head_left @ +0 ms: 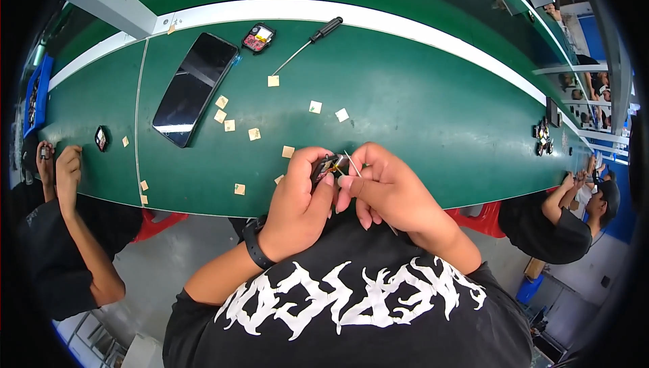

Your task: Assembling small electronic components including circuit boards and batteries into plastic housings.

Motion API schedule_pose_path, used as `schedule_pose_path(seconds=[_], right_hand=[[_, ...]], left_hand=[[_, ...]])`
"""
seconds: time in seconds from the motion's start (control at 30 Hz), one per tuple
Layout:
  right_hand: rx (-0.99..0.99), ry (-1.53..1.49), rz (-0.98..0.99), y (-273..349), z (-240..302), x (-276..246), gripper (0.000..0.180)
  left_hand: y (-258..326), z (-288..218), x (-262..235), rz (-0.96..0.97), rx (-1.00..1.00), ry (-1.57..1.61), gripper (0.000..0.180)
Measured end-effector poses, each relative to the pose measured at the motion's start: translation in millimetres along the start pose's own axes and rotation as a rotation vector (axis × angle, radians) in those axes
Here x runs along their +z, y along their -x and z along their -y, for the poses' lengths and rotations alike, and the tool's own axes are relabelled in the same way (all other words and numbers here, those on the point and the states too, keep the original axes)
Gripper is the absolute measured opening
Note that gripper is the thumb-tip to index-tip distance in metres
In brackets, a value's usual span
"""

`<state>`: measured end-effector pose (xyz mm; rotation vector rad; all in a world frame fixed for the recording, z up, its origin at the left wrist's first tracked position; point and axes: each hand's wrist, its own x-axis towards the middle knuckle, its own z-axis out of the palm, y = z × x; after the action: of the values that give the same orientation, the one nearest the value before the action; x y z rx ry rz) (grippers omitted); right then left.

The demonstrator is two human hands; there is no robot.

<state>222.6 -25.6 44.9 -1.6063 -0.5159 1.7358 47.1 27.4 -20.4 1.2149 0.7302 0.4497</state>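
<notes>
My left hand, with a dark band on its wrist, grips a small black electronic device at the near edge of the table. The casing looks opened, and a bit of yellow shows on its right side. Opposite it, my right hand pinches a thin pale metal tool whose slim end reaches up beside the device. Fingers cover most of that tool, so its kind cannot be made out. The fingertips of both hands almost meet at the device.
On the green table lie a black smartphone, a screwdriver, an opened device with red inside and several small beige squares. A co-worker's hand is at left; another person sits far right. A blue tray stands far left.
</notes>
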Motion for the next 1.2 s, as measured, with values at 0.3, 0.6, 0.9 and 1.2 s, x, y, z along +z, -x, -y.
schedule_pose_path(seconds=[0.3, 0.6, 0.9, 1.2], right_hand=[[0.064, -0.129, 0.048, -2, -8, -3, 0.01], [0.022, -0.234, 0.045, -4, -18, -1, 0.014], [-0.093, -0.021, -0.047, 2, -25, 6, 0.016], [-0.24, 0.234, -0.215, 9, -27, 2, 0.018]], left_hand=[[1, -7, 1, 0.001, 0.034, -0.076, 0.025], [2, -3, -3, 0.041, 0.017, -0.044, 0.022], [2, 0, -3, 0.054, -0.025, 0.05, 0.023], [-1, -6, -1, -0.007, -0.104, 0.229, 0.021]])
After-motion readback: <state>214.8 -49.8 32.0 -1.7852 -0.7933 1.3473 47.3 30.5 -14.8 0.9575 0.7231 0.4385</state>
